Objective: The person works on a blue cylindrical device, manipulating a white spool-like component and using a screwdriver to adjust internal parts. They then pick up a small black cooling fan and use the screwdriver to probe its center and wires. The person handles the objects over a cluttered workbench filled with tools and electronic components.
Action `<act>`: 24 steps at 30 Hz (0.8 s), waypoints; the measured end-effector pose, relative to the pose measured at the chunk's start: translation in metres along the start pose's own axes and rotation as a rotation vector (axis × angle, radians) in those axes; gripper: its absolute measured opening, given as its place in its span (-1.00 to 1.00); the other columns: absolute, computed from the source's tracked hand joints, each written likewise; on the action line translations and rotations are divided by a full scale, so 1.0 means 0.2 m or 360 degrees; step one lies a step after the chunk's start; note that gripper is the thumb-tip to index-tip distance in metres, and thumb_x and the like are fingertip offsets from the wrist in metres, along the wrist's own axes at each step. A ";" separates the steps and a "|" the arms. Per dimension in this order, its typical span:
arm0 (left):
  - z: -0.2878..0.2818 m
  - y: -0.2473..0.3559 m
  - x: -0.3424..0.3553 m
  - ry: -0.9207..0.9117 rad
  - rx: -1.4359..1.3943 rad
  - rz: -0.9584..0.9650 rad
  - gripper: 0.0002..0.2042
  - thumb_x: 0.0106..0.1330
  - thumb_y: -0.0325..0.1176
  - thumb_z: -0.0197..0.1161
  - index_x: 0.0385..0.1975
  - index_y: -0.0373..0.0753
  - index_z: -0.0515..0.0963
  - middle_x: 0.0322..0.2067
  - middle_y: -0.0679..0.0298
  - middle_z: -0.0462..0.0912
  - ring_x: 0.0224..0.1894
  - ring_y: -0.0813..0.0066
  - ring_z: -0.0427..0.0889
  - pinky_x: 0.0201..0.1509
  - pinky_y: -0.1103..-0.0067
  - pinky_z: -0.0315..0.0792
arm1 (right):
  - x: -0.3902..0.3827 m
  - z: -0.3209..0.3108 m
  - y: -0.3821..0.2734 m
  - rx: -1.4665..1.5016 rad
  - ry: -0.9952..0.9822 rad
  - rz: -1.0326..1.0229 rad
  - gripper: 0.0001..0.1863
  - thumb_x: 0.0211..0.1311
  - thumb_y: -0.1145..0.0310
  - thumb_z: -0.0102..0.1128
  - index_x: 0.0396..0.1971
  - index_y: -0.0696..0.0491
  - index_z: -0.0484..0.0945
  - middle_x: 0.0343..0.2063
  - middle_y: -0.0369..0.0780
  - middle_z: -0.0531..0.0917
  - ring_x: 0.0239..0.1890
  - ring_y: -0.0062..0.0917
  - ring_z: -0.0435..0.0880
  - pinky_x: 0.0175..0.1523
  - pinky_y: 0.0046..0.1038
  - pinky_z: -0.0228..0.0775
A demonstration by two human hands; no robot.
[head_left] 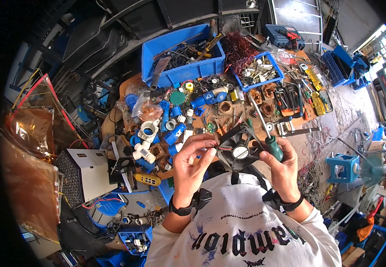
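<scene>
A black square cooling fan [234, 153] with a round pale label at its hub is held tilted in front of my chest. My left hand [193, 162] is closed at its left edge, thumb and fingers pinched together. A bit of red and dark wire shows at those fingertips; exactly how they grip is partly hidden. My right hand [283, 162] wraps round the green handle of a screwdriver [273, 147], beside the fan's right corner. The screwdriver's long metal shaft points up and away over the bench.
A cluttered workbench [293, 131] lies beyond, with a blue crate [184, 80] of tools and cables, a smaller blue tray [262, 82] of metal pieces, and pliers and hex keys [290, 99]. Blue and white pipe fittings [148, 130] crowd the left. A yellow power strip [147, 180] sits nearer.
</scene>
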State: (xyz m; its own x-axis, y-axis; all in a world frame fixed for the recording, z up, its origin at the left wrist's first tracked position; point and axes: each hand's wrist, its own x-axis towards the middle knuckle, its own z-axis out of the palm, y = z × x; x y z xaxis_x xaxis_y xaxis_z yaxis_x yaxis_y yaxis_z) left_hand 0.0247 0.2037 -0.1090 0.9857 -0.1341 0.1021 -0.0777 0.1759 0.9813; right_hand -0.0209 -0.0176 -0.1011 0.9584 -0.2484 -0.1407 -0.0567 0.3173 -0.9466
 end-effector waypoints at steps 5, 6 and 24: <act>0.00 0.00 -0.01 0.0006 -0.0030 -0.0037 -0.87 0.32 -0.56 0.30 -0.17 -0.35 0.64 -0.06 0.22 0.56 -0.08 0.58 0.58 -0.15 0.69 0.46 | -0.01 0.00 0.00 0.0017 -0.0015 0.0012 -0.67 0.15 0.59 0.42 -0.08 0.12 0.57 -0.23 -0.38 0.68 -0.20 -0.76 0.59 -0.05 -0.67 0.44; 0.00 0.00 -0.01 0.0016 -0.0038 -0.0047 -0.87 0.32 -0.56 0.30 -0.17 -0.35 0.64 -0.07 0.24 0.55 -0.09 0.59 0.58 -0.15 0.69 0.45 | -0.01 0.00 0.00 0.0023 -0.0012 0.0008 -0.67 0.15 0.59 0.42 -0.08 0.12 0.57 -0.23 -0.38 0.68 -0.20 -0.76 0.59 -0.04 -0.67 0.44; 0.03 -0.01 -0.02 0.0013 -0.0043 -0.0179 -0.92 0.33 -0.52 0.32 -0.24 -0.36 0.62 -0.16 0.34 0.49 -0.20 0.69 0.47 -0.22 0.73 0.33 | -0.03 -0.03 0.01 -0.0091 0.0046 -0.0072 -0.65 0.13 0.58 0.45 -0.09 0.11 0.56 -0.26 -0.39 0.67 -0.23 -0.78 0.55 -0.08 -0.68 0.41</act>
State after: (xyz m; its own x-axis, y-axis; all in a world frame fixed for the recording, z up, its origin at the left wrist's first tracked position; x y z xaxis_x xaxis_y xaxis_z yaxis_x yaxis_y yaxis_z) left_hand 0.0194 0.1992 -0.1100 0.9892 -0.1463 -0.0096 0.0371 0.1864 0.9818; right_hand -0.0289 -0.0211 -0.1039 0.9519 -0.2879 -0.1049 -0.0302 0.2525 -0.9671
